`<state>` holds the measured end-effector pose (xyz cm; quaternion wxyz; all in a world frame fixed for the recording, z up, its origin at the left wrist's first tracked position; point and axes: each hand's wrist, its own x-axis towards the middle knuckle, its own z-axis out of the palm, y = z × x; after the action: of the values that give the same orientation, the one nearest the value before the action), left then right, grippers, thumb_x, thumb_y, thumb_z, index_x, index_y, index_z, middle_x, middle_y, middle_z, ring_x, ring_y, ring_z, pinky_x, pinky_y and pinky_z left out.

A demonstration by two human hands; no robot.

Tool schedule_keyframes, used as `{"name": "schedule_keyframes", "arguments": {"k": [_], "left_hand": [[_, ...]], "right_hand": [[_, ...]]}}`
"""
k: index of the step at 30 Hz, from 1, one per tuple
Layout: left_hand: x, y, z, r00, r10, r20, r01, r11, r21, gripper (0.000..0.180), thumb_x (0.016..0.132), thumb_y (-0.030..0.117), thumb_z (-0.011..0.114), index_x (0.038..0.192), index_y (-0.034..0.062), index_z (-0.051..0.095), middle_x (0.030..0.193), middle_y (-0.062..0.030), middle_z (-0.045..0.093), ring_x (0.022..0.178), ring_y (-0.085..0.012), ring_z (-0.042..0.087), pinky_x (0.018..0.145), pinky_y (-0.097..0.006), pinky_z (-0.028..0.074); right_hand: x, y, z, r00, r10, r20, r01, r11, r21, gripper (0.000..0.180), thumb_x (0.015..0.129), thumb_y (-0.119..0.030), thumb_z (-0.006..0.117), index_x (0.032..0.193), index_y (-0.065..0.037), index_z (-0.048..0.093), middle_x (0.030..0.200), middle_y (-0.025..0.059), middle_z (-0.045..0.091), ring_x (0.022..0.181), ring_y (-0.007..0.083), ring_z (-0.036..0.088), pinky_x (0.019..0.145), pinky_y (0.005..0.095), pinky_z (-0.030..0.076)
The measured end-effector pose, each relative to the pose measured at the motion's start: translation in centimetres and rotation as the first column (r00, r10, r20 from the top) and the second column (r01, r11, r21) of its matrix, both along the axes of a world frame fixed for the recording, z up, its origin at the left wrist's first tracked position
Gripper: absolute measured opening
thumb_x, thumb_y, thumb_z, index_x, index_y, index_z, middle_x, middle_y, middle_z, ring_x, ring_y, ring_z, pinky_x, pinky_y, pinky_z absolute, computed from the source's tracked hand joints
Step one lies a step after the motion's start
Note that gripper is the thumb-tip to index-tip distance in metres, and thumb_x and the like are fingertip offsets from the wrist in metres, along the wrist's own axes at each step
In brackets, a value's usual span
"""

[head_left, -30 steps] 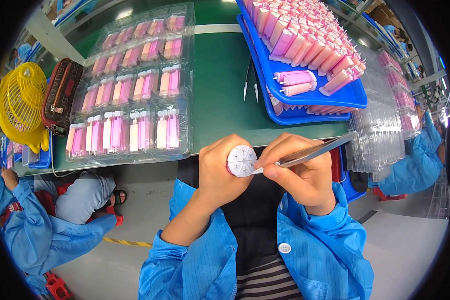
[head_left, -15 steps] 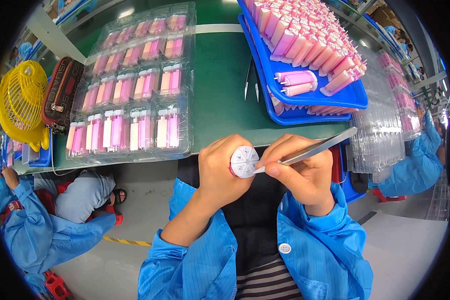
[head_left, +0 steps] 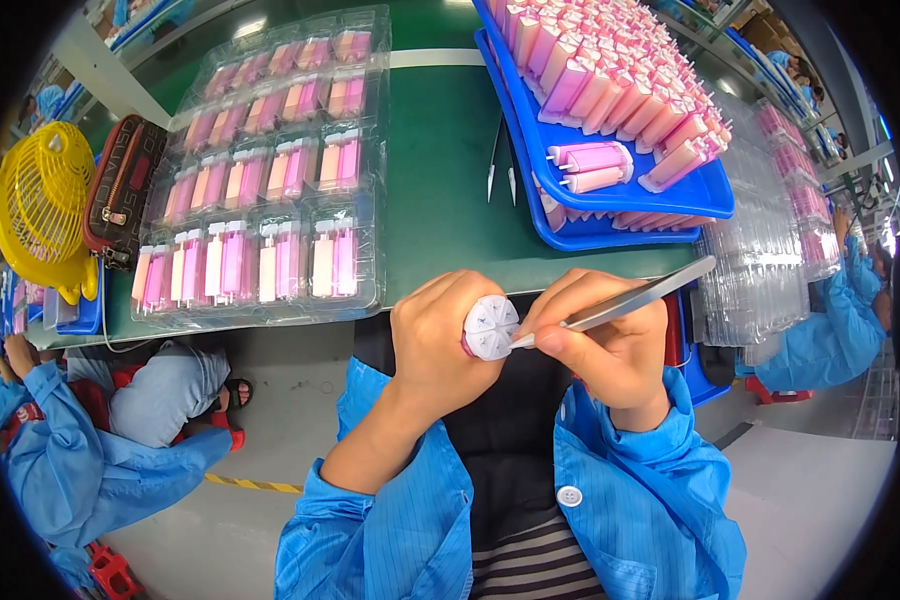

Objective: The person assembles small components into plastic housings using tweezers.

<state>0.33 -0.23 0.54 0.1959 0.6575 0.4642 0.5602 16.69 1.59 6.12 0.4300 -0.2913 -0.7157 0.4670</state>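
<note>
My left hand [head_left: 438, 340] is closed around a round bundle of wedge-shaped pink tubes [head_left: 492, 328]. Only its white end, split into triangular segments with small marks at their middles, and a sliver of pink side show; the rest is hidden in my fist. In my right hand [head_left: 610, 345], a pair of metal tweezers [head_left: 635, 298] is pinched between thumb and fingers. The tweezers' pale tip reaches the right edge of the white end; whether it touches is too small to tell. Both hands are just in front of the table's near edge.
On the green table [head_left: 440, 170], a clear blister tray [head_left: 370, 250] of pink and peach tubes stands left. Stacked blue trays [head_left: 715, 195] hold many more at right. Another pair of tweezers [head_left: 493, 168], a zip pouch [head_left: 120, 190] and yellow fan [head_left: 45, 200] lie about. Co-workers sit on both sides.
The bundle's white end has tilted and shifted very slightly in my left hand. Both hands keep nearly the same place, with the tweezers' tip still at the bundle's right edge.
</note>
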Motion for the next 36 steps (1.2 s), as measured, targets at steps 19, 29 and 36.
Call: {"name": "schedule_keyframes", "arguments": {"k": [19,29,36], "left_hand": [[0.0,0.2,-0.1,1.0,-0.01,-0.027,0.009,1.0,-0.028,0.023,0.061,0.001,0.075,0.073,0.0063,0.056,0.066,-0.0092,0.058,0.06,-0.0305,0.059,0.051,-0.039,0.043],[0.0,0.2,-0.2,0.999,0.001,-0.047,-0.001,1.0,-0.001,0.023,0.06,0.001,0.074,0.073,0.0064,0.056,0.066,-0.0089,0.058,0.06,-0.0303,0.059,0.051,-0.039,0.043],[0.0,0.2,-0.2,0.999,0.005,-0.046,-0.005,1.0,0.015,0.023,0.06,0.002,0.074,0.073,0.0066,0.056,0.065,-0.0087,0.057,0.059,-0.0301,0.058,0.05,-0.038,0.042]], "right_hand": [[0.0,0.2,-0.4,0.999,-0.018,-0.05,0.014,0.997,-0.078,0.004,0.081,-0.002,0.071,0.082,0.0,0.067,0.073,0.0059,0.065,0.066,0.0115,0.06,0.06,0.0235,0.044],[0.2,0.3,-0.3,1.0,-0.01,-0.016,0.01,0.999,-0.036,0.004,0.081,-0.002,0.071,0.081,-0.001,0.067,0.073,0.007,0.065,0.065,0.0131,0.061,0.059,0.024,0.045],[0.0,0.2,0.8,0.995,0.003,0.1,-0.008,0.998,0.055,0.003,0.076,0.001,0.069,0.079,0.003,0.067,0.078,0.0142,0.068,0.066,0.0153,0.061,0.059,0.0246,0.046]]}}
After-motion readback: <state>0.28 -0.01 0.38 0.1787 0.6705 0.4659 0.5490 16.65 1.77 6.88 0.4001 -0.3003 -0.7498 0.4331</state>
